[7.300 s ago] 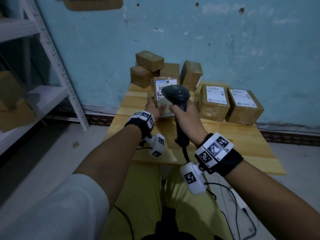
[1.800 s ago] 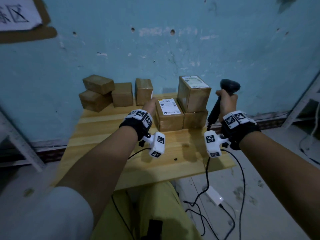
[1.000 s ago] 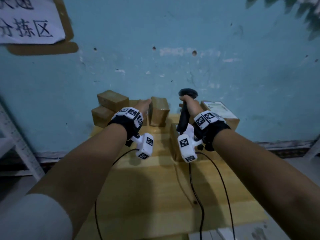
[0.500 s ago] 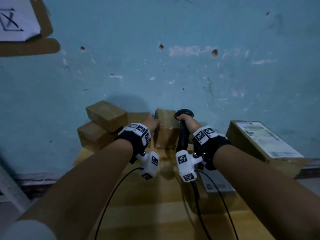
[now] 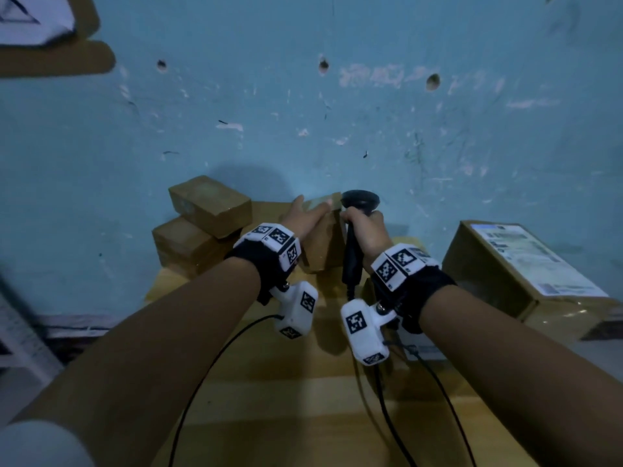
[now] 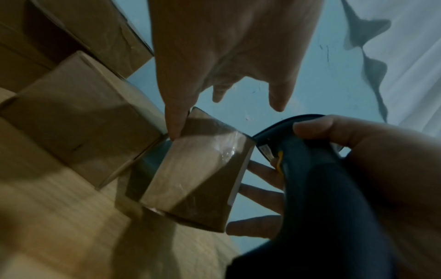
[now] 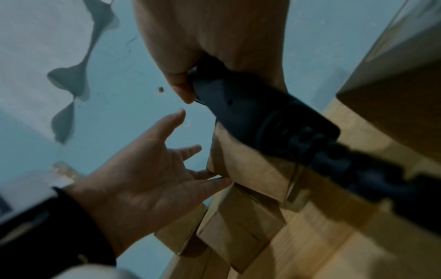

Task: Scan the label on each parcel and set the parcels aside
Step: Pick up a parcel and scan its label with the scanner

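left hand (image 5: 305, 217): fingers spread and straight, touching the top of the upright parcel (image 5: 322, 244) at the table's (image 5: 303, 416) back edge by the wall
right hand (image 5: 365, 235): wrapped round the scanner (image 5: 359, 201), just beside that parcel
risk: loose fingertip contact may tip it into the stacked parcels (image 5: 202, 227); scanner could knock it

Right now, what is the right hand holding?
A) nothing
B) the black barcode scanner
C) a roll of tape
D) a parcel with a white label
B: the right hand is curled round the handle of the black barcode scanner, while the left hand reaches open-fingered to an upright parcel.
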`<state>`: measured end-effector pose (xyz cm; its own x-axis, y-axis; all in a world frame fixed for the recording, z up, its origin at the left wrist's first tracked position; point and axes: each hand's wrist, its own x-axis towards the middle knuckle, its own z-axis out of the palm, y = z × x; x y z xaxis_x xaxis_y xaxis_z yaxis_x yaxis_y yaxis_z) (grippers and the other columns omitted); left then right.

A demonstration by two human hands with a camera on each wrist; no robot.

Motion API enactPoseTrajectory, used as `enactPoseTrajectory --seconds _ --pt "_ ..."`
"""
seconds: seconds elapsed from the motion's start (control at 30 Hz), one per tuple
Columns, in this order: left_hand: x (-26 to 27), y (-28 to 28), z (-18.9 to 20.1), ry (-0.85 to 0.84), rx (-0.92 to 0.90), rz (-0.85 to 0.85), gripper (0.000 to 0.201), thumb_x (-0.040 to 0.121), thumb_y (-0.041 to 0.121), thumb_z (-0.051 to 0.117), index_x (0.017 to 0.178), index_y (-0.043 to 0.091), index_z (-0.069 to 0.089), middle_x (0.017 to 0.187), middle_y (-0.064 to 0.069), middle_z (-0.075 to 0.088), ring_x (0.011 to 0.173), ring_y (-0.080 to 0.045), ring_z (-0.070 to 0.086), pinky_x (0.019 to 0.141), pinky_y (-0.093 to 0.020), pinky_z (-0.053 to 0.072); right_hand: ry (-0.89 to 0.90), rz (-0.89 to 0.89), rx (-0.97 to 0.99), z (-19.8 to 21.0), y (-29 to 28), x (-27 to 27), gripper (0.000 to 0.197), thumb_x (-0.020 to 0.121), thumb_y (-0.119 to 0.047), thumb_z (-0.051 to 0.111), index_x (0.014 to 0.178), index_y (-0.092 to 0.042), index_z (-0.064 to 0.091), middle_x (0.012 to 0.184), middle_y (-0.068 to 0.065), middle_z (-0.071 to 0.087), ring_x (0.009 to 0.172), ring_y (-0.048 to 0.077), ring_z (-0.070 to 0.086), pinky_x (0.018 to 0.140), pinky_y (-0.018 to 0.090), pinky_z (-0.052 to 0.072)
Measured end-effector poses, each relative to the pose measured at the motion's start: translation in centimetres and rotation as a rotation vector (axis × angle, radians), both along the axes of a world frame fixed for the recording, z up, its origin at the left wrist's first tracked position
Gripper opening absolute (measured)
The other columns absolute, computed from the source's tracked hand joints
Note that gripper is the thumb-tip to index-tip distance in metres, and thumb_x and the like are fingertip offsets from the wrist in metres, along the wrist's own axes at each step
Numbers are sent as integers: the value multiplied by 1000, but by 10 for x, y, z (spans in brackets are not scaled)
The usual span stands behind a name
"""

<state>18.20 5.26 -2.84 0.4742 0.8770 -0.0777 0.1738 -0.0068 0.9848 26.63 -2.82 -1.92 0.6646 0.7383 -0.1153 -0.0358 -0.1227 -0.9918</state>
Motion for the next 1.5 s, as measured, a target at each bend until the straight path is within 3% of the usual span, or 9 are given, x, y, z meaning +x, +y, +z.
enactPoseTrajectory --seconds 0.17,0.43,0.57,0.63,0.73,0.97,1.13,1.37,1.5 --pt "-37 -20 11 -59 -41 20 96 50 79 55 121 14 61 122 -12 63 113 -30 59 99 -43 46 -82 77 138 16 -22 -30 33 87 -18 58 109 -12 35 89 4 51 95 28 58 87 44 50" --pt "-113 -77 4 -229 -308 126 125 27 82 68 132 18 49 124 -7 62 111 -25 61 89 -44 51 -137 194 182 20 -72 -101 40 78 -22 65 106 -12 39 103 9 55 107 32 58 96 51 47" --pt "-142 -103 -6 -203 -382 170 117 33 61 75 133 9 45 124 -16 60 108 -32 61 60 -36 58 -81 241 178 12 -104 -132 33 85 -12 61 111 -8 40 116 18 58 108 29 59 96 45 49" --pt "-155 -110 -15 -215 -396 181 114 34 56 72 134 11 42 127 -16 57 108 -34 61 54 -33 55 -73 251 175 7 -117 -140 37 87 -8 59 118 -3 40 117 19 58 101 23 59 86 28 52" --pt "-170 -114 -31 -248 -404 195 106 39 53 70 135 17 41 129 -13 58 109 -32 60 65 -37 54 -53 196 215 2 -129 -141 35 89 -5 53 120 -6 38 99 5 54 84 11 53 61 10 44" --pt "-218 -143 -48 -171 -315 242 65 89 25 56 145 9 27 140 -17 47 127 -34 47 99 -39 40 185 161 136 -30 -142 -145 35 86 -12 55 119 -5 45 97 14 57 87 26 58 72 37 43" --pt "-233 -157 -56 -83 -215 193 76 85 12 64 147 11 20 138 -17 48 123 -31 50 100 -33 40 247 177 170 -41 -150 -155 42 87 -11 54 126 -2 45 95 11 62 85 24 61 63 31 45" --pt "-235 -164 -71 -116 -220 167 115 53 40 82 147 11 21 141 -17 47 126 -32 50 107 -50 39 279 190 179 -46 -153 -159 52 83 -14 59 131 -4 41 100 11 62 89 23 63 73 36 47" --pt "-233 -161 -77 -118 -234 172 98 70 27 79 147 9 21 142 -15 46 127 -32 49 108 -49 38 280 194 170 -53 -150 -156 42 88 -9 55 127 -6 40 97 10 61 89 24 62 77 38 47"
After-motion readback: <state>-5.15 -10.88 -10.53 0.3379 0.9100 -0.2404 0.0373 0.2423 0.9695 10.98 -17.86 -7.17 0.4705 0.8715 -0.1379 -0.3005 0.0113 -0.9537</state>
